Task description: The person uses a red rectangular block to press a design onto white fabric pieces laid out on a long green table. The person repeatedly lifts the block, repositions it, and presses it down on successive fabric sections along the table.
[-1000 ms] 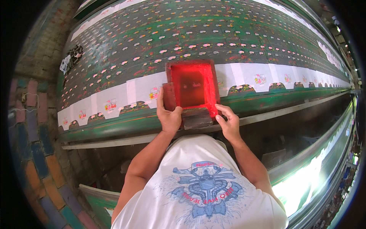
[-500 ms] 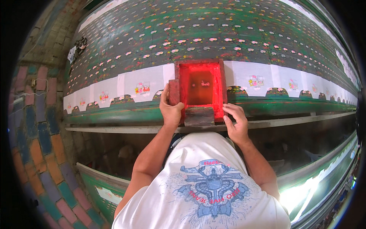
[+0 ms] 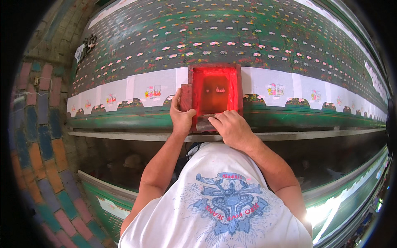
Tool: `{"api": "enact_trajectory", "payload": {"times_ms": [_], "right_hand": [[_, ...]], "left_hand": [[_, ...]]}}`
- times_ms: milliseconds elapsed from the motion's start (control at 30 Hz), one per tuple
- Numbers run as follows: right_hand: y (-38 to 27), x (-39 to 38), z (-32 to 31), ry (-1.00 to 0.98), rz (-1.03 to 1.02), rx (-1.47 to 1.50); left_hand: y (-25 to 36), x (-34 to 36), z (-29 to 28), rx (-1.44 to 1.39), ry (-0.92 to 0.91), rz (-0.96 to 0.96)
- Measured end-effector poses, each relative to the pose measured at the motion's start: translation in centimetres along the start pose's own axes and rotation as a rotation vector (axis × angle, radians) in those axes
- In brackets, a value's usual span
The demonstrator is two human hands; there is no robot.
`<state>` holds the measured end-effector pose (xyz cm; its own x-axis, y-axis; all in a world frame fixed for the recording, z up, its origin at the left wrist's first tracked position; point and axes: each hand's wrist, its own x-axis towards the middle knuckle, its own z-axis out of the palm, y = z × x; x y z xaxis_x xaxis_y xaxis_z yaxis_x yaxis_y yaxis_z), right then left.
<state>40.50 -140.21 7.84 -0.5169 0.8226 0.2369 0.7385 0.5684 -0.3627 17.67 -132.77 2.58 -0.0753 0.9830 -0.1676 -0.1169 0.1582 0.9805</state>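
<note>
A small screen-printing frame [image 3: 239,93] with red-inked walls and an orange-brown mesh lies across a row of white fabric pieces [image 3: 165,82] on the long table. My left hand [image 3: 182,120] is closed on the frame's left side, its fingers along a reddish wooden block [image 3: 186,97] fixed there. At the frame's near end rests a dark, worn squeegee [image 3: 204,123], slightly tilted. My right hand [image 3: 235,129] grips the squeegee's right part from above, hiding that end. A small pale motif shows through the mesh.
The green and dark table [image 3: 136,123] carries many rows of small printed marks. A grey rail [image 3: 153,139] runs along its near edge. Dark crumpled cloth [image 3: 86,47] lies at the far left edge. Coloured paving [image 3: 49,165] is at left; another green table [image 3: 109,188] stands behind me.
My right hand has moved left from the frame's near right corner onto the squeegee and closed on it. The squeegee has tilted and shifted slightly. My left hand keeps its hold on the frame.
</note>
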Motion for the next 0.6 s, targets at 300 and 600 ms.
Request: {"api": "enact_trajectory", "payload": {"times_ms": [300, 600], "right_hand": [[0.1, 1.2, -2.6, -0.210, -0.012, 0.076], [3.5, 6.4, 0.3, -0.280, 0.018, -0.170]], "left_hand": [[-0.7, 0.3, -0.4, -0.027, -0.021, 0.017], [-1.2, 0.4, -0.8, -0.001, -0.029, 0.037]]}}
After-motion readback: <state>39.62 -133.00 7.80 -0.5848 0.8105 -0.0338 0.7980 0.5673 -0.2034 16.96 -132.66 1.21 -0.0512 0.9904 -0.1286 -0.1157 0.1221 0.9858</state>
